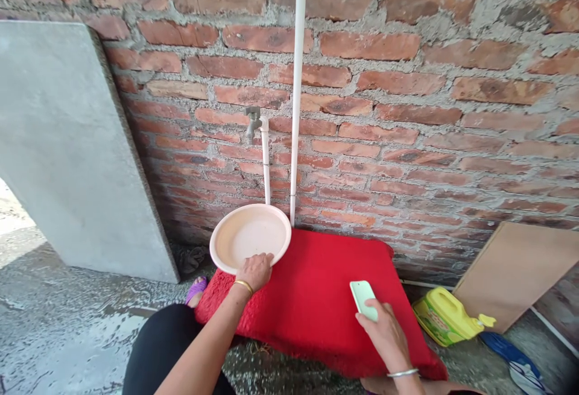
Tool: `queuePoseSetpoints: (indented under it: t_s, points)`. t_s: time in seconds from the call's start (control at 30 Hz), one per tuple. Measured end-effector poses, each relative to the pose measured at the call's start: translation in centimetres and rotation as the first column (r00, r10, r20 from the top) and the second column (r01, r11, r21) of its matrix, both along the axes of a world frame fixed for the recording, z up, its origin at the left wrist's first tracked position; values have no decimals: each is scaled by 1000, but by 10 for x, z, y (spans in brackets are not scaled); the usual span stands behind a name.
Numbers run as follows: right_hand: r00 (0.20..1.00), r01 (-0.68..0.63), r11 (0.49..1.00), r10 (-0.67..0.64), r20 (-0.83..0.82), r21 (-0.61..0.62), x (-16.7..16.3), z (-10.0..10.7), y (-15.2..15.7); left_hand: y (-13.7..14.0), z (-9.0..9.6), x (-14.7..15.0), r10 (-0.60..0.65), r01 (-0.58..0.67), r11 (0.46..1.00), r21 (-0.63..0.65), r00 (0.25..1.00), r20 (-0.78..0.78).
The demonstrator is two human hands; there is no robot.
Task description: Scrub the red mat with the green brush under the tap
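Note:
My left hand (255, 272) grips the near rim of a pale pink plastic basin (251, 232), fingers over the edge. The basin appears tilted slightly toward me, and no contents show inside it. It is over the back left corner of a red fabric (312, 298) that covers a low, flat surface. In my right hand (386, 334) is a flat, pale green phone-shaped object (362, 296) with rounded corners. Its lower end is hidden by my fingers and thumb. The right hand is above the right part of the red fabric.
A tap (253, 122) on a white pipe stands behind the basin, before the brick wall (371, 81). A grey slab (67, 142) leans at left above wet floor (67, 328). At right are a yellow jug (446, 316), a brown board (515, 268) and blue slippers (511, 353).

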State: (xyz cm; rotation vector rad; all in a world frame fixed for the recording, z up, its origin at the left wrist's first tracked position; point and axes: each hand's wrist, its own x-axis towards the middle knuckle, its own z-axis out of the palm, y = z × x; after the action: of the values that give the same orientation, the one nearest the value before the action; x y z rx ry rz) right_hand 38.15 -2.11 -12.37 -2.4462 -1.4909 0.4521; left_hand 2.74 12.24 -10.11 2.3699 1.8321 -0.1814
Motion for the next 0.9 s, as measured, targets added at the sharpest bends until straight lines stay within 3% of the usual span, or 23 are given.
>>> queuePoseSetpoints:
  t_s: [0.1,0.2,0.27,0.33,0.4,0.53,0.67,0.73,0.9]
  points:
    - [998,-51,995,54,-42,81,-17,-6,-7,0,0,0,-3,3,1000,-7,1000,2]
    - [957,-246,957,265,-114,156,-68,-15,-12,-1,3,-1,-1,1,1000,-13,1000,-7]
    - [911,-364,918,386,-146,156,-98,-19,-15,-1,4,-1,2,-2,1000,-18,1000,-14]
    - [892,-412,903,427,-149,121,-108,-19,-17,-2,5,-1,1,-2,1000,-20,1000,-14]
    - [915,-380,921,387,-112,79,-93,-16,-18,-1,5,-1,4,-4,1000,-18,1000,-9]
    - [985,-173,984,173,8,38,-18,-9,-23,-1,3,-2,12,-12,1000,-10,1000,1]
    - [1000,19,997,-20,17,73,26,-7,-30,0,3,-2,4,-4,1000,-7,1000,0]
    - [999,3,990,5,-52,142,18,-10,-30,0,3,-2,6,-6,1000,-6,1000,-6]
    - [935,-272,937,311,-168,220,-36,-20,-23,1,3,-3,16,-16,1000,-1,1000,-14]
